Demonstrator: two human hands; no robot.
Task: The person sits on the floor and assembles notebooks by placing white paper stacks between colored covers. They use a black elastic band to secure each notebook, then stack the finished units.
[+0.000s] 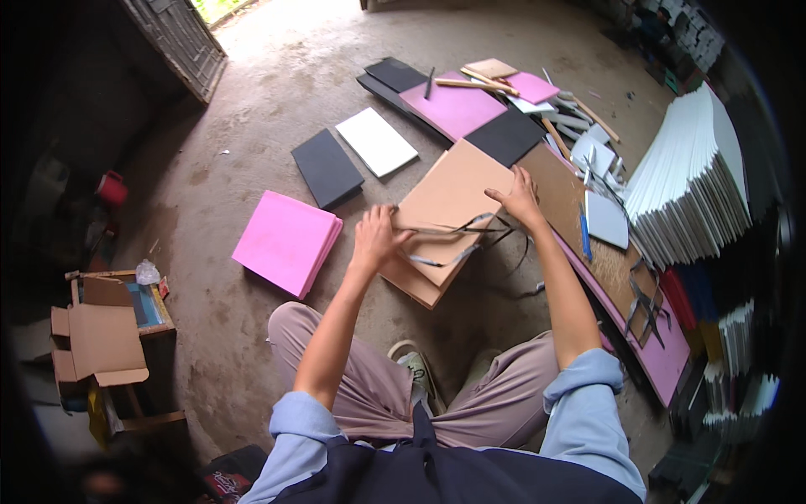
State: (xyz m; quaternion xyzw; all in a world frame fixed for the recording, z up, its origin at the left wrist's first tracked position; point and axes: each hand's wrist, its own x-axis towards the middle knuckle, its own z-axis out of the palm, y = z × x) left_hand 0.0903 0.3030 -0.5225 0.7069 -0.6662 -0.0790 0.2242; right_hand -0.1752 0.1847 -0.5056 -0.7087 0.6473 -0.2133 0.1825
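In front of my knees is a stack of tan sheets point(457, 185), held tilted between my two hands. My left hand point(378, 242) grips its left edge, fingers closed and thumb at the near side. At the right edge my right hand point(519, 200) has its thumb on top and its fingers along the side. Thin dark and pale strips point(457, 227) lie loosely across the near part of the stack, some ends blurred and hanging off the right side. More tan sheets point(413, 281) show underneath at the near left.
On the floor lie a pink stack point(281, 239), a dark stack point(326, 166) and a white stack point(377, 140). At right a board point(561, 181) bears a blue pen point(584, 235) and offcuts, near tall white sheets point(688, 185). A cardboard box point(105, 340) stands left.
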